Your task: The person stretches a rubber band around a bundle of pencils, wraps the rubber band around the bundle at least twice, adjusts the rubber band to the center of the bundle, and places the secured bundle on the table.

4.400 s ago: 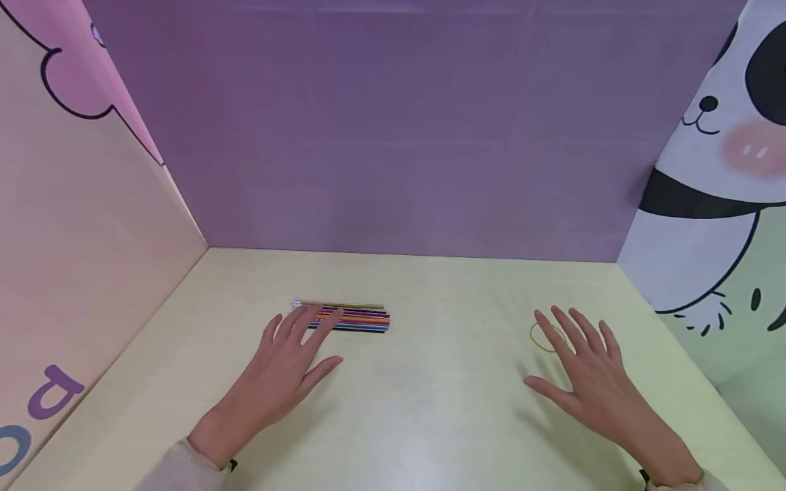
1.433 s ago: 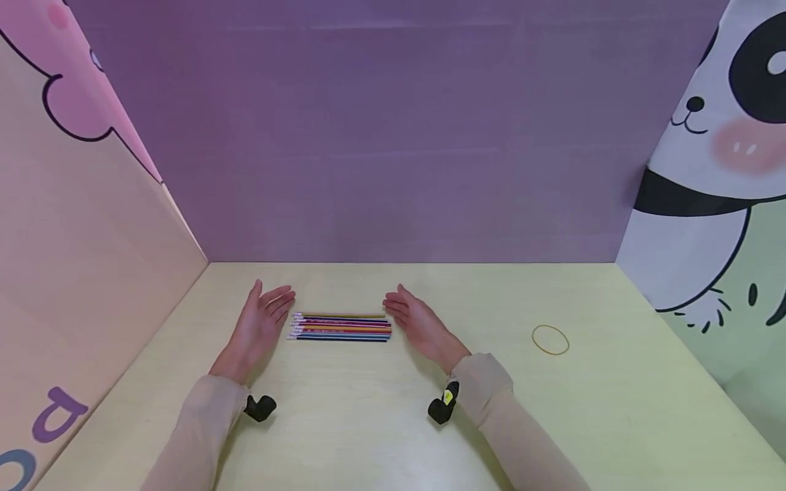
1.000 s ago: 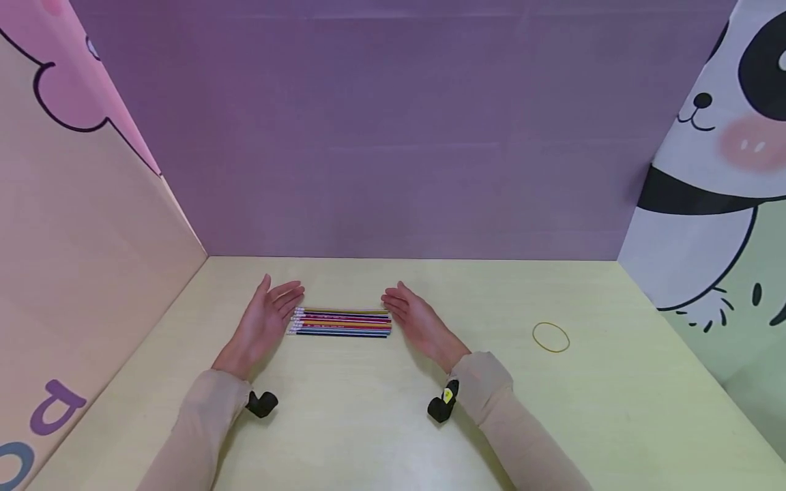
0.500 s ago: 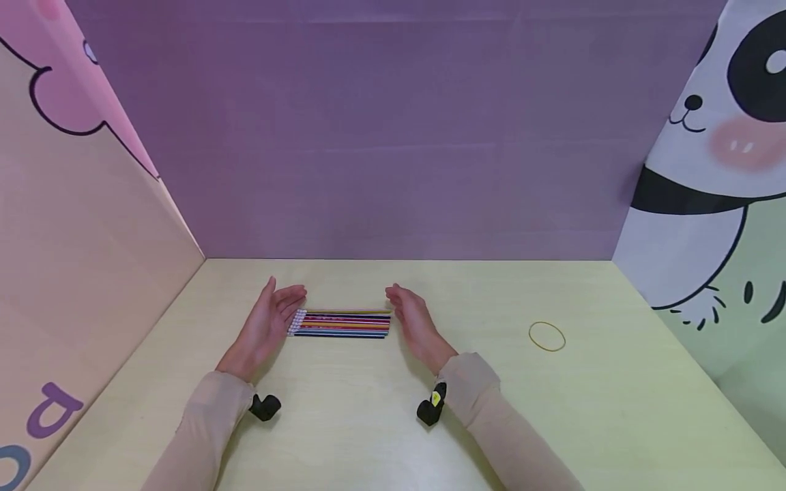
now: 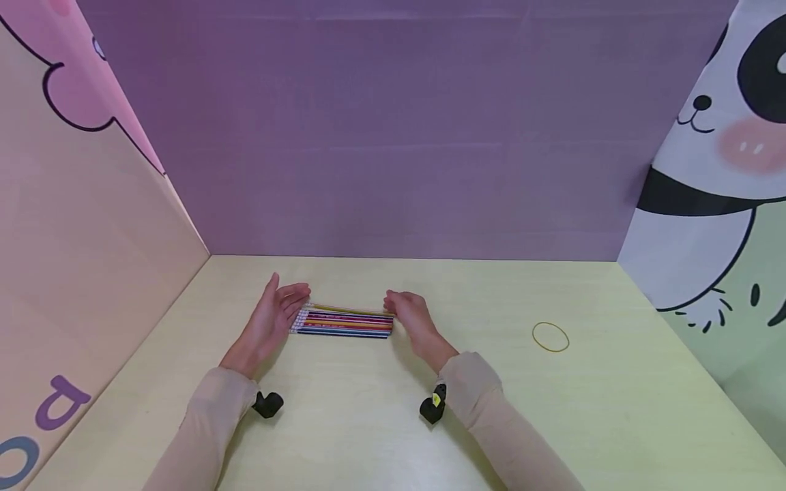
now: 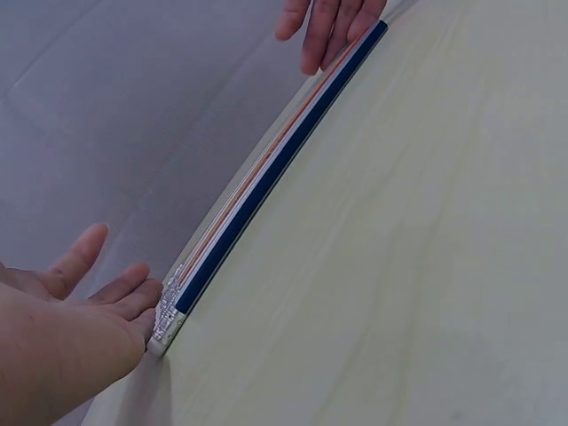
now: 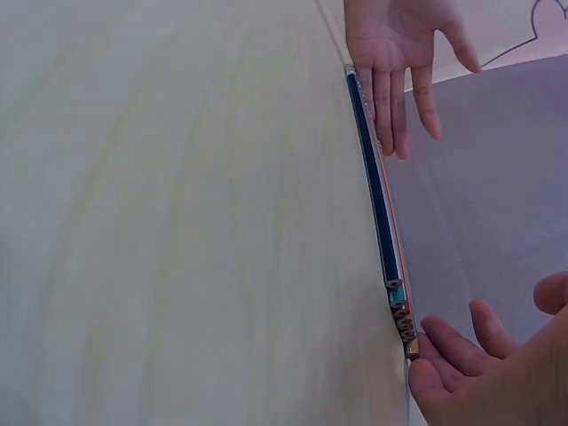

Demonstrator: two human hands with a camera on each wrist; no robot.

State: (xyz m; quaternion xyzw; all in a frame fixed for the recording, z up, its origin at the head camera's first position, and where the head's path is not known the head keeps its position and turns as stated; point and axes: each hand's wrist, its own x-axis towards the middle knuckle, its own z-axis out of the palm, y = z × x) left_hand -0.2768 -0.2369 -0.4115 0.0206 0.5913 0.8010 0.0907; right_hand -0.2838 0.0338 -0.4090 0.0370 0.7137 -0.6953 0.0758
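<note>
Several pencils [image 5: 346, 323] in different colours lie side by side on the table, eraser ends to the left. My left hand [image 5: 276, 317] stands on edge at those eraser ends, fingers extended and palm turned toward the row. At the opposite ends, my right hand [image 5: 417, 324] has its fingers slightly bent, fingertips right at the far corner of the row. In the left wrist view a dark blue pencil [image 6: 284, 160] is nearest, its silver ferrule beside the left fingers [image 6: 133, 293]. The right wrist view shows the uneven right ends beside the right fingers [image 7: 457, 351].
A thin yellow rubber band [image 5: 550, 337] lies on the pale table [image 5: 491, 409] to the right. Behind stands a purple wall [image 5: 393, 136], with a pink-patterned panel [image 5: 92, 204] at left and a panda-printed panel [image 5: 706, 239] at right.
Both hands came in from above the pencils and the rubber band to the row's two ends. The left hand has edged right, and the eraser ends now line up on a slant.
</note>
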